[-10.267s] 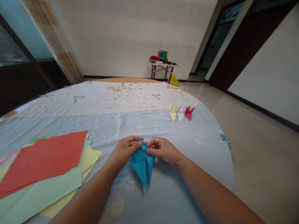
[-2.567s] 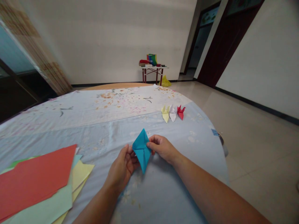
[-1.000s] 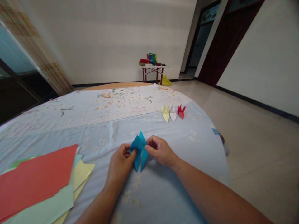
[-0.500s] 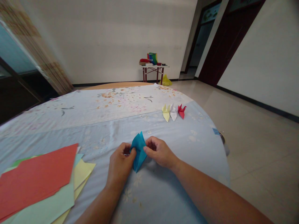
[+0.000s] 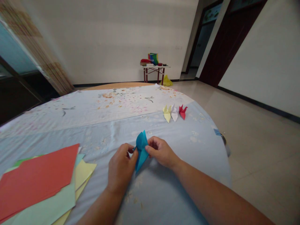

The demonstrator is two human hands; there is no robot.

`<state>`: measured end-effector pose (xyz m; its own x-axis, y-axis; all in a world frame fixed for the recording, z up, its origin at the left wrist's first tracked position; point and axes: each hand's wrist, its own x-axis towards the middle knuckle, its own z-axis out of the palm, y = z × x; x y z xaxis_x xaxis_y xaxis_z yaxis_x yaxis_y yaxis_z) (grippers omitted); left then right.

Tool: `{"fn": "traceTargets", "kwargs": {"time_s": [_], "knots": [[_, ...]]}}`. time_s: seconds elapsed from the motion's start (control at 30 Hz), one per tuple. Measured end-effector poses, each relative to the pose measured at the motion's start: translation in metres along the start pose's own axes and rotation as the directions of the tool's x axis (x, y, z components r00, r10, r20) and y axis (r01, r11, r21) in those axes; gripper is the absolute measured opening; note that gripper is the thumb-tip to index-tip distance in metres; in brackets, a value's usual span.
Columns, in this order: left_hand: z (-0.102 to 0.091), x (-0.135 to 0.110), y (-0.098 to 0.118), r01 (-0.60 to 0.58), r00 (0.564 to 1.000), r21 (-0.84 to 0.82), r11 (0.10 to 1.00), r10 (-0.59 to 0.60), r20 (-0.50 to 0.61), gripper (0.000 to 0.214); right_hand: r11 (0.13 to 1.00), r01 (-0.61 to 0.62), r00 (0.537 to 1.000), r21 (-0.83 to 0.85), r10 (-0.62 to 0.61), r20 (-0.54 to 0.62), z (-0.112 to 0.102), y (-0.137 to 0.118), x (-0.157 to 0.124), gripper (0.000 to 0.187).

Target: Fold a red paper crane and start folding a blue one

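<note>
A blue sheet of origami paper (image 5: 142, 151), folded into a narrow pointed shape, is held just above the table between my two hands. My left hand (image 5: 123, 165) pinches its left edge between thumb and fingers. On the opposite edge, the thumb and fingertips of my right hand (image 5: 161, 151) are closed on the paper. One flap bulges open at the top and its lower tip points down. Beyond my hands stand three folded paper cranes in a row: a pale yellow crane (image 5: 167, 113), a white crane (image 5: 174, 113) and a red crane (image 5: 182, 112).
A stack of coloured paper (image 5: 39, 179), red on top, lies at the left front. The round table wears a floral tablecloth (image 5: 192, 153). A small folding table (image 5: 156, 67) with a bag and boxes stands by the far wall.
The blue paper has turned slightly and shifted a little right. Its upper left flap now bulges and curls, where it lay flatter before. Both hands keep their hold.
</note>
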<state>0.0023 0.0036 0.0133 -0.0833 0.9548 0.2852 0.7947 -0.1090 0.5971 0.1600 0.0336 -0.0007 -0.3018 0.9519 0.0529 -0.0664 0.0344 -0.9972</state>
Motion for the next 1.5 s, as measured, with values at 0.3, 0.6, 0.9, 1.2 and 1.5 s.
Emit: {"fn": "traceTargets", "kwargs": {"time_s": [0.3,0.6,0.9,1.2,1.5], "knots": [[0.002,-0.006,0.006,-0.244,0.97,-0.338,0.909,0.235,-0.069,0.022,0.976,-0.049,0.999,0.213,0.042,0.035,-0.014,0.004,0.007,0.025],[0.001,-0.003,0.016,0.273,0.951,-0.891,0.362,-0.245,0.191,0.015,0.974,-0.08,0.996,0.213,0.071,0.05,-0.013,-0.001,0.006,0.029],[0.011,-0.003,0.012,0.579,0.815,-0.773,0.261,-0.146,0.561,0.034,0.988,-0.046,0.998,0.145,0.039,0.047,-0.012,0.002,0.008,0.031],[0.014,-0.004,0.008,0.63,0.776,-0.742,0.229,-0.205,0.596,0.032,0.998,0.032,0.999,-0.054,-0.032,-0.018,-0.006,0.007,0.004,0.02],[0.017,-0.004,0.003,0.61,0.792,-0.708,0.355,-0.25,0.557,0.039,0.98,0.115,0.992,-0.164,-0.121,-0.03,-0.006,0.007,0.003,0.031]]}}
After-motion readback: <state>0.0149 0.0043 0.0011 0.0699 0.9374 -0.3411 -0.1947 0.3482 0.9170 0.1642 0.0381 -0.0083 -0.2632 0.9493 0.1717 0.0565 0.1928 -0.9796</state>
